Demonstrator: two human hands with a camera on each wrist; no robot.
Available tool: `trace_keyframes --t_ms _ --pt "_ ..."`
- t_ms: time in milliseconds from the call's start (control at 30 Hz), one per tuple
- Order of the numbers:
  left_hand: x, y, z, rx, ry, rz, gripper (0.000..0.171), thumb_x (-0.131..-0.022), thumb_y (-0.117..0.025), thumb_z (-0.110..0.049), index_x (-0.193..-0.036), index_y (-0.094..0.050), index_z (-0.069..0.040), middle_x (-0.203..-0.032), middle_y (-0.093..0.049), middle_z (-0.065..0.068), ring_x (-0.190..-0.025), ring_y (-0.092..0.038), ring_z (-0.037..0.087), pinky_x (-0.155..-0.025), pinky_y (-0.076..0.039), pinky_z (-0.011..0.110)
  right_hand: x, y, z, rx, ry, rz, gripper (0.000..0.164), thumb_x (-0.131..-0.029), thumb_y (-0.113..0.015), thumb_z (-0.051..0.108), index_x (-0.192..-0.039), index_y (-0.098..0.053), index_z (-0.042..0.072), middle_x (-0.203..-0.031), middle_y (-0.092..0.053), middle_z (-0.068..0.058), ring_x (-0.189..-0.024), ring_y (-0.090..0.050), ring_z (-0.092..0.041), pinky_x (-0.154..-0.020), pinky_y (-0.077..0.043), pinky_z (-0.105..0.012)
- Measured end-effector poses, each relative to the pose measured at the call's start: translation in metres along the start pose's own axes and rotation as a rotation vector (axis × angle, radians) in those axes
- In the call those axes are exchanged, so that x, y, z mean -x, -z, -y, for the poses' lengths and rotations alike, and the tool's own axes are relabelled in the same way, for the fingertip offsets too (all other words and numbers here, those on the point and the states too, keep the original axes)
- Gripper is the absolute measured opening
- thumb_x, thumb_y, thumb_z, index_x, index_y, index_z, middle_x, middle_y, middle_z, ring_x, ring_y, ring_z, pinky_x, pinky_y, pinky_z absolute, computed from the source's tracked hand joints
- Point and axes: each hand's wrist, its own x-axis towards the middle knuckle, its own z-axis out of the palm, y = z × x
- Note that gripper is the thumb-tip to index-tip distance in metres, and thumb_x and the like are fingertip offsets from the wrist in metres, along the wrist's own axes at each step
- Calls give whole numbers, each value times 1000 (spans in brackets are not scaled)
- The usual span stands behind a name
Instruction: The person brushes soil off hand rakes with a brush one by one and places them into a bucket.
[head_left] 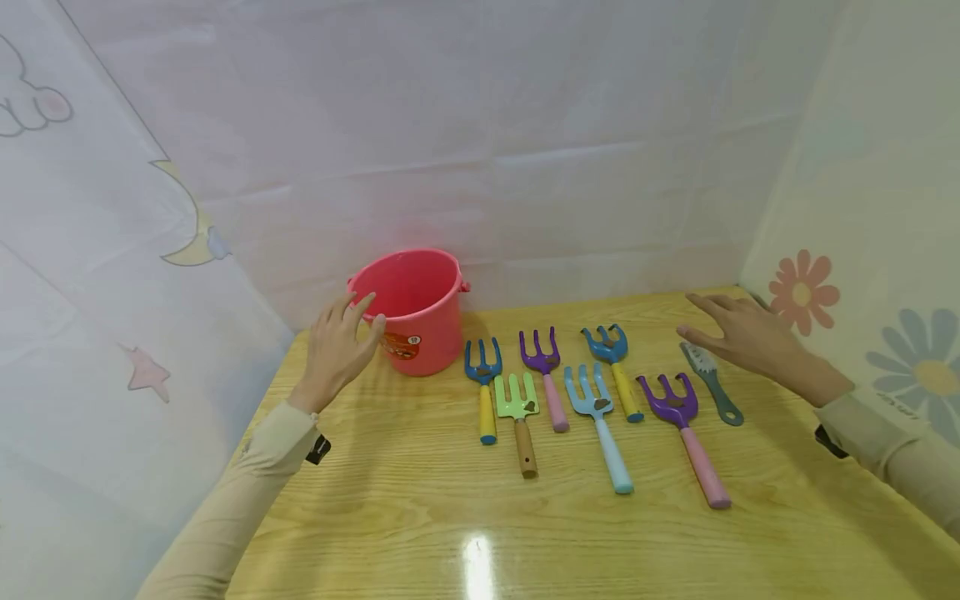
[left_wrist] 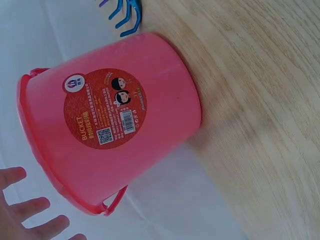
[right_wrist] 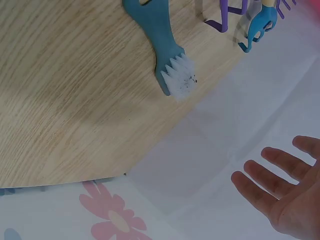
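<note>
The right grip [head_left: 757, 333] (a bare hand, like its fellow) was released, its fingers extended and holding nothing; the left grip [head_left: 336, 350] was likewise released, its fingers spread. The brush [head_left: 715, 385] lay on the table [head_left: 405, 508] below the right grip, toward the person, with its bristled end nearest the thumb. Its long axis ran from there back toward the person and slightly rightward, so that the right grip was plainly the nearer. The bucket [head_left: 441, 333] stood upright just beyond and to the right of the left grip, which overlapped its rim in the head view.

Between the two grips, on their near side, lay six tools: a blue fork [head_left: 483, 375], a green fork [head_left: 519, 408], a purple fork [head_left: 542, 362], a light-blue fork [head_left: 596, 408], a blue rake [head_left: 615, 354] and a purple rake [head_left: 678, 408], the last close beside the brush.

The brush showed white, jagged tufts flecked with dark specks and a smooth grey-green handle, pierced at its end. The bucket, apparently plastic, tapered toward its base and bore a round red label [left_wrist: 105, 109]. Brown patches marked the tool heads; the table was wood-grained and glossy.
</note>
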Motion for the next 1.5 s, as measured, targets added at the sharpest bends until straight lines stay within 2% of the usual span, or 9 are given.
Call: trace_keyframes --t_ms 100,333,600,933,1167,1300,1500 --pt "3 -1 0 11 1 -12 55 -100 -46 -47 -142 -54 -13 -148 -43 18 -131 -39 43 -100 -31 65 1 -2 0 -7 10 -4 73 -96 -60 46 -148 -40 0 -134 -49 -36 -110 -51 -58 -86 -41 -70" --pt "6 -2 1 35 -12 -51 52 -100 -48 -43 -138 -57 -10 -144 -44 19 -127 -42 43 -98 -34 63 2 -2 1 -9 6 1 73 -96 -60 46 -147 -40 -1 -132 -50 -37 -107 -54 -57 -84 -42 -69" --pt "13 -5 0 36 -6 -71 50 -100 -50 -42 -133 -60 -5 -130 -50 22 -115 -47 43 -91 -38 59 5 -3 0 4 2 14 74 -96 -59 49 -147 -41 -2 -131 -50 -37 -103 -56 -55 -67 -51 -60" --pt "20 -8 -3 31 4 -90 49 -100 -50 -42 -127 -61 -4 -120 -52 19 -99 -51 37 -80 -43 55 7 -5 1 -14 -21 24 75 -96 -60 48 -145 -41 -5 -132 -49 -38 -109 -53 -56 -81 -45 -67" --pt "27 -10 -5 48 8 -114 44 -99 -53 -40 -121 -63 -4 -107 -50 17 -86 -47 33 -70 -41 48 8 -8 1 -1 -20 21 74 -95 -61 48 -141 -44 -8 -130 -50 -38 -105 -56 -55 -80 -47 -65" --pt "29 -13 -3 80 17 -129 46 -98 -53 -41 -124 -60 -4 -106 -52 16 -88 -50 32 -69 -42 49 7 -9 1 10 -19 23 74 -95 -60 49 -140 -45 -8 -129 -51 -38 -103 -58 -54 -78 -48 -63" --pt "32 -18 1 99 -5 -171 44 -97 -55 -38 -121 -57 -1 -107 -55 17 -93 -53 33 -72 -45 52 10 -12 2 29 -15 26 76 -95 -58 52 -139 -47 -9 -128 -52 -38 -98 -61 -51 -65 -53 -54"
